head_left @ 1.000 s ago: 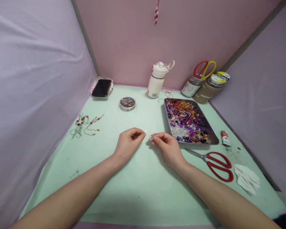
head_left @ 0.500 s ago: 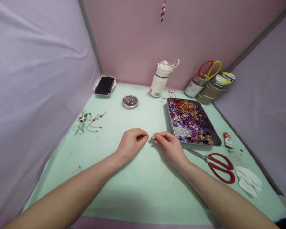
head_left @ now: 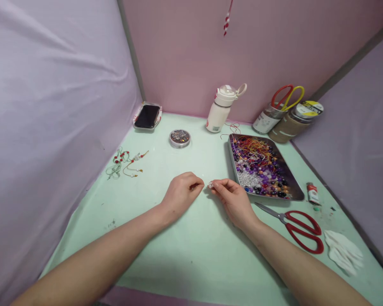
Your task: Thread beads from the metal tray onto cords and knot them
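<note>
My left hand [head_left: 182,193] rests on the pale green table with its fingers pinched together; what is between them is too small to name. Close to its right, my right hand [head_left: 231,199] pinches a small clear bead [head_left: 210,185] at its fingertips. The two pinches nearly touch. Just right of my right hand lies a metal tray [head_left: 234,163] filled with purple, clear, black and orange beads and tangled coloured thread.
Red scissors [head_left: 296,224] and white tissue [head_left: 344,250] lie at the right, a lighter [head_left: 312,192] beside the tray. Behind stand a white bottle [head_left: 221,108], two jars with scissors [head_left: 276,112], a round tin [head_left: 179,137] and a phone [head_left: 147,116]. Beaded strings [head_left: 126,161] lie at left.
Both hands stay pinched and have drawn slightly closer together. The view has shifted a little, so everything sits further right in the picture.
</note>
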Motion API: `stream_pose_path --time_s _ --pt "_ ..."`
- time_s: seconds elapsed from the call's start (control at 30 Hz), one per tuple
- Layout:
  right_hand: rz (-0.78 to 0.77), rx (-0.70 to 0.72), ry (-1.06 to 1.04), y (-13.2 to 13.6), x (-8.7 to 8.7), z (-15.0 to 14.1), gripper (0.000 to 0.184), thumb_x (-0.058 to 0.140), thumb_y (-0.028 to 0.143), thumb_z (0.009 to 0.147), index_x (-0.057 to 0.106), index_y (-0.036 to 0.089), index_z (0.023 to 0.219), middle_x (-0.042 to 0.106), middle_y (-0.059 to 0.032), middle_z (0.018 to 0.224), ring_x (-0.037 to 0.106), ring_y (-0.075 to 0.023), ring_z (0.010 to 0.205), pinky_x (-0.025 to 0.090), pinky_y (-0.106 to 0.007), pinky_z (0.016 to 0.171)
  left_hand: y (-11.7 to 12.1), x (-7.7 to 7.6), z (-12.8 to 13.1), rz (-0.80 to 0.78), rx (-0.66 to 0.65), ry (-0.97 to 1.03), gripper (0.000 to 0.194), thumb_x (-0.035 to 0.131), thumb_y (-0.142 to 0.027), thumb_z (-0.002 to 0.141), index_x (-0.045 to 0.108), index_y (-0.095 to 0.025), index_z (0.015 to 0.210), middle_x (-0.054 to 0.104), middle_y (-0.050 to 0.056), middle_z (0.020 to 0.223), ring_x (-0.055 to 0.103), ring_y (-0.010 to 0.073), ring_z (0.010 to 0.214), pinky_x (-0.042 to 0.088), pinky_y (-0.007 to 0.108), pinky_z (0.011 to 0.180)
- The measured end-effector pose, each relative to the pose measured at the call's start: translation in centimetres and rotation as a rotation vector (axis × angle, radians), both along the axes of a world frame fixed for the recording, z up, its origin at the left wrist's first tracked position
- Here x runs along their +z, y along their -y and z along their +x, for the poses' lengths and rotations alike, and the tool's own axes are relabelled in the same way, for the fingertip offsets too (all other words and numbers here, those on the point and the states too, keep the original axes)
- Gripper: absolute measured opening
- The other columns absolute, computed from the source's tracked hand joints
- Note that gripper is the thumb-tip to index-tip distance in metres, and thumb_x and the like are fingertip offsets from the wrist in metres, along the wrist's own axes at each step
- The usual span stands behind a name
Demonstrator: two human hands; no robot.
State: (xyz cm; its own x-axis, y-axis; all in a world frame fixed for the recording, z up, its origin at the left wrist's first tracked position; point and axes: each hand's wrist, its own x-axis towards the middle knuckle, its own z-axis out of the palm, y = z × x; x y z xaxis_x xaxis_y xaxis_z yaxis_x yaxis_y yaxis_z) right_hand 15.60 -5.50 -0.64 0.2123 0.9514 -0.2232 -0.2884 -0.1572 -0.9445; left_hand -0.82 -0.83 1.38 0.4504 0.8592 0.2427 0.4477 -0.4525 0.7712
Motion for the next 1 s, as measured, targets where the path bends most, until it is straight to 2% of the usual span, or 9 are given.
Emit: stream_pose_path --time_s 1.0 --pt "0.000 0.008 0.019 -0.07 -0.24 0.12 0.019 0.078 0.034 0.067 0.071 0.018 0.074 0.068 -0.0026 0.081 0.061 -0.0142 0.075 0.048 -0.031 0.078 -0.06 -0.39 0.03 -0.006 -0.018 -0.030 0.020 0.052 -0.015 0.081 0.070 -0.021 0.072 0.066 0.003 0.076 0.057 0.0146 0.069 0.041 0.027 0.066"
